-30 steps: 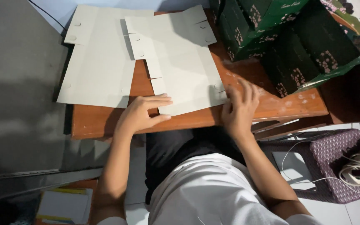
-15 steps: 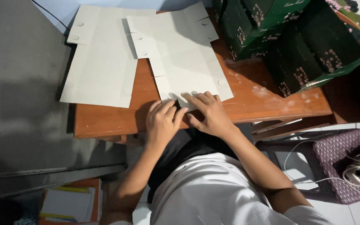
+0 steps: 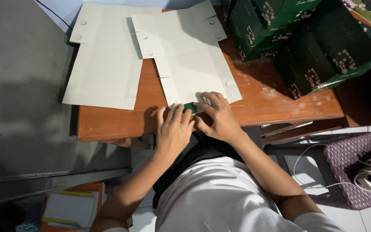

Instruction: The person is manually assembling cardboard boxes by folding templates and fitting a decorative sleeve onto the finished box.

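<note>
A flat grey cardboard box blank [image 3: 190, 60] lies unfolded on a brown wooden table [image 3: 271, 103]. Its near edge is turned up, showing a strip of green printed side [image 3: 190, 107]. My left hand [image 3: 173, 131] and my right hand [image 3: 217, 116] are side by side at that near edge, fingers pressing on the folded flap. A second grey blank [image 3: 104, 60] lies to the left, partly under the first and hanging over the table's left edge.
Several folded dark green boxes [image 3: 297, 38] with a flower pattern are stacked at the table's far right. A purple woven stool [image 3: 331, 172] with white cord stands at the right. Papers [image 3: 69, 208] lie on the floor at lower left.
Both hands have come together from wide apart to the middle of the blank's near edge. The edge has been folded up, and its green side now shows.
</note>
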